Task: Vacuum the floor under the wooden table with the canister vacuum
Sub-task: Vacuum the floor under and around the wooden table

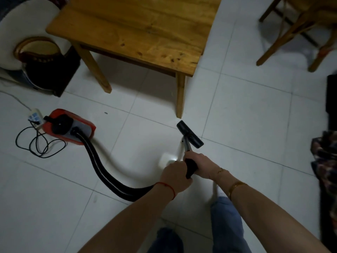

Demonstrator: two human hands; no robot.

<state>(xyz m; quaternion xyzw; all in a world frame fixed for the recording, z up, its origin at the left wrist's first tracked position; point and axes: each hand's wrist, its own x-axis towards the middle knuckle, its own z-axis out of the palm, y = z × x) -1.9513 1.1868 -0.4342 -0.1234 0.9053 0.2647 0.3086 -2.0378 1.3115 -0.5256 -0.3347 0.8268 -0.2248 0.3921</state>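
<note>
Both hands, left hand (176,177) and right hand (197,164), wrapped their grip around the black-handled metal vacuum wand (188,157), its black floor nozzle (189,134) on white tile just short of the pine tabletop's near leg (180,95). That leg could catch the nozzle; the ribbed black hose (102,170) might drag the red canister (68,126) onto its looped cord (36,145).
</note>
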